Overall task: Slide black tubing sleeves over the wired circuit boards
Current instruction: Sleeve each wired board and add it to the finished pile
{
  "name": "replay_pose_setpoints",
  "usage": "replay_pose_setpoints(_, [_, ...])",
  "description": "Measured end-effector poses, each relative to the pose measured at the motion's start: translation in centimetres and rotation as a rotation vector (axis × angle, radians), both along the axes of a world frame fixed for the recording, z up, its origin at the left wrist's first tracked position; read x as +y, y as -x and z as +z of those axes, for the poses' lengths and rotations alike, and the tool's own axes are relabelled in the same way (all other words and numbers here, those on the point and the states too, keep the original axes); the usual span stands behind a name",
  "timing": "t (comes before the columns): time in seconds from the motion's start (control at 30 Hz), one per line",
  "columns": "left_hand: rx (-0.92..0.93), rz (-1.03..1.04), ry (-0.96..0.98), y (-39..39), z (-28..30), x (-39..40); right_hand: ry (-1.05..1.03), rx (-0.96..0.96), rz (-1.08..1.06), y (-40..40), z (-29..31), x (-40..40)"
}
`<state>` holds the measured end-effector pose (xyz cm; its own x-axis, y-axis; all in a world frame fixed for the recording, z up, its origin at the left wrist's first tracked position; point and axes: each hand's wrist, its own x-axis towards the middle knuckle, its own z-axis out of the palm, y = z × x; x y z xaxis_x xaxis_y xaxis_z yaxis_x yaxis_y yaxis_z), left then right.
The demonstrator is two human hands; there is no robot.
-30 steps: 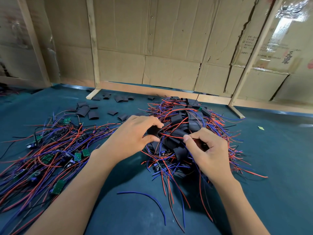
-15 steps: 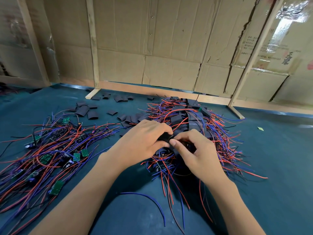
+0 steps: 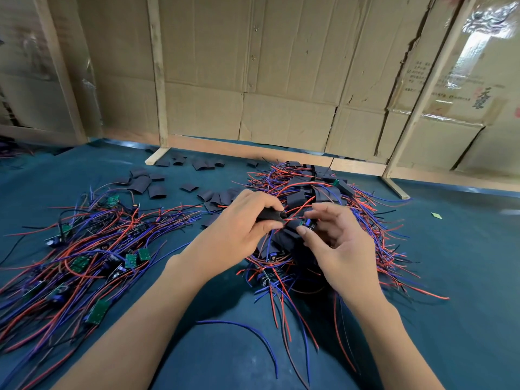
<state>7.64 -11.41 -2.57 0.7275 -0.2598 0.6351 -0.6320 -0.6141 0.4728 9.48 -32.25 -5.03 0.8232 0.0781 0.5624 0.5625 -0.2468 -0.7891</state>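
At nine o'clock I see a heap of bare boards [image 3: 84,263]: small green circuit boards tangled in red and blue wires. Loose sleeves [image 3: 149,187], short flattened black tubes, lie scattered at eleven. At centre my left hand [image 3: 236,235] grips one black sleeve [image 3: 271,214], its round mouth open toward three o'clock, with a red wire entering it. Just beside it, my right hand [image 3: 337,246] pinches a wired board [image 3: 308,223] between thumb and fingertips. Behind, at one o'clock, sits the sleeved pile [image 3: 315,190] on the teal table [image 3: 464,263].
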Motion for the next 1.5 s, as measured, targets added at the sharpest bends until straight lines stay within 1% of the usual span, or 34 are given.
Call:
replay_pose_setpoints(0.07, [0.012,0.003,0.001,-0.01,0.07,0.10,0.045,-0.005,-0.074,0.00,-0.04,0.00])
replay_pose_setpoints(0.13, [0.015,0.006,-0.031,0.02,0.07,0.11,0.057,-0.028,-0.085,0.06,-0.02,-0.02])
replay_pose_setpoints(0.27, [0.000,-0.006,-0.143,-0.04,-0.05,-0.16,0.035,-0.097,0.032,0.22,0.16,-0.05])
replay_pose_setpoints(0.37, [-0.003,-0.013,-0.158,-0.15,-0.18,-0.32,0.049,-0.129,0.134,0.34,0.23,-0.13])
replay_pose_setpoints(0.43, [-0.002,-0.009,-0.156,-0.22,-0.27,-0.25,0.011,-0.064,0.174,0.39,0.37,-0.05])
replay_pose_setpoints(0.5, [0.007,-0.009,-0.143,-0.21,-0.29,-0.18,-0.082,0.031,0.210,0.46,0.61,0.08])
replay_pose_setpoints(0.57, [0.019,-0.015,-0.121,-0.08,-0.16,-0.25,-0.110,0.070,0.184,0.35,0.62,0.05])
replay_pose_setpoints(0.67, [0.012,-0.041,-0.124,0.14,0.04,-0.52,-0.085,0.096,0.145,0.24,0.38,0.13])
replay_pose_setpoints(0.8, [0.035,-0.050,-0.123,0.20,0.16,-0.59,-0.080,0.016,0.223,0.47,0.52,-0.08])
replay_pose_setpoints(0.87, [0.039,-0.042,-0.117,0.21,0.23,-0.54,-0.119,0.057,0.247,0.39,0.52,-0.19])
replay_pose_setpoints(0.93, [0.039,-0.041,-0.110,0.19,0.29,-0.55,-0.140,0.094,0.217,0.33,0.58,-0.03])
replay_pose_setpoints(1.03, [0.040,-0.042,-0.101,0.16,0.23,-0.48,-0.078,0.099,0.113,0.32,0.60,0.19])
replay_pose_setpoints(1.17, [0.077,-0.031,-0.085,0.18,0.29,-0.28,0.114,0.001,-0.042,0.25,0.54,-0.20])
replay_pose_setpoints(1.3, [0.101,-0.060,-0.133,0.24,0.15,-0.68,0.158,-0.114,-0.001,0.45,0.57,0.00])
replay_pose_setpoints(1.43, [0.085,-0.055,-0.139,0.03,0.00,-0.52,0.172,-0.122,0.077,0.53,0.53,-0.38])
replay_pose_setpoints(1.5, [0.088,-0.045,-0.136,-0.18,-0.02,-0.30,0.180,-0.169,0.061,0.52,0.58,-0.61])
